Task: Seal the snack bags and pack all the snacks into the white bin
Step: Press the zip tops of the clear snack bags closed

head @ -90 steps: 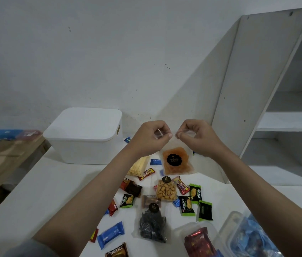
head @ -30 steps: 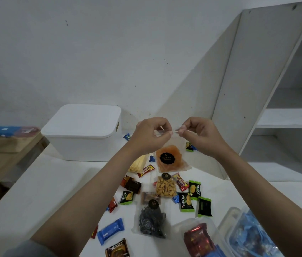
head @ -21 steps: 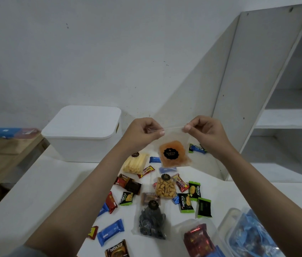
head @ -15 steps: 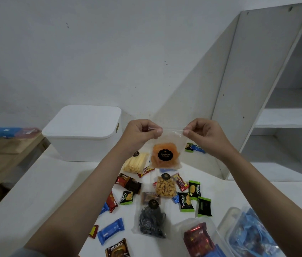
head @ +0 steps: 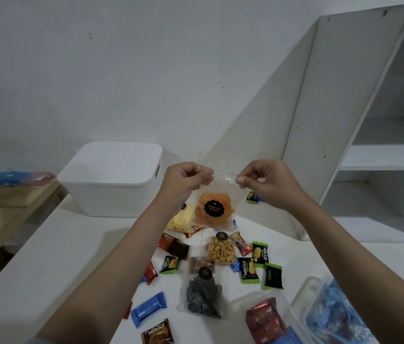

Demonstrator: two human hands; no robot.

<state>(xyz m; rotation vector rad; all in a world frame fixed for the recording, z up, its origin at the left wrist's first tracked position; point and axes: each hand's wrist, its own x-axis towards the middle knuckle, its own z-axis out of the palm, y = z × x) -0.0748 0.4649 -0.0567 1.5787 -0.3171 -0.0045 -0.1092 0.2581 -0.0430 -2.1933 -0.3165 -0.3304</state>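
clear soft plastic zip bag of orange chips (head: 214,207), right of lidded white plastic bin (head: 114,178): light, limp, fragile contents; left hand (head: 186,181) and right hand (head: 264,180) fingers pinched on top seal corners; grip there

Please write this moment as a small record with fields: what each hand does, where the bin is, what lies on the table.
left hand: pinches the top left corner of the clear bag
right hand: pinches the top right corner
clear bag: held up above the table, orange chips inside, black round label
white bin: behind on the left, lid on
table: many small snack packets and three more clear bags lie scattered
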